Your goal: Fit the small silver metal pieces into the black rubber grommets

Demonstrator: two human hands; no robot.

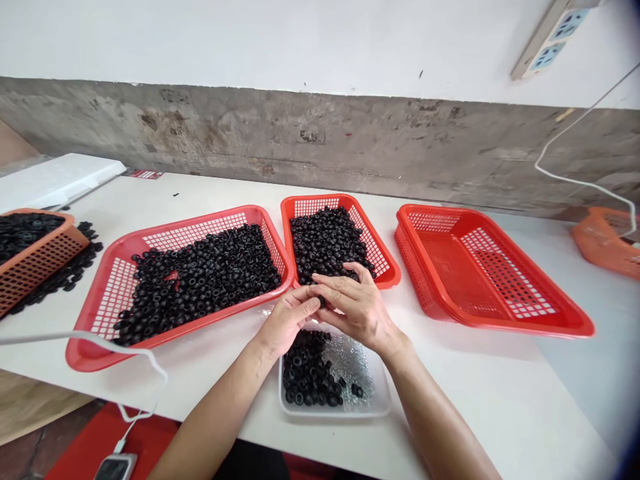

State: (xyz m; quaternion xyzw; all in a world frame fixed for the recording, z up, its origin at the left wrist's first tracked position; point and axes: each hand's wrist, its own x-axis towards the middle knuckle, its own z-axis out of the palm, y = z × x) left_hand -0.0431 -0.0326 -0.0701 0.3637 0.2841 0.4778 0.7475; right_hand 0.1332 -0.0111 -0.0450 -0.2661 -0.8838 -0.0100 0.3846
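My left hand and my right hand meet above the far edge of a clear plastic box. Between their fingertips is a small round black part; the left thumb and fingers pinch it, and the right fingers press against it from the other side. Inside the box, black ring-shaped parts fill the left side and many tiny clear, shiny pieces cover the right. Just beyond my hands stands a red basket holding a heap of similar black parts.
A larger red basket of black parts stands left. Stacked red baskets are at right. An orange basket sits far left, with loose black parts beside it. A white cable crosses the front left. Behind runs the wall.
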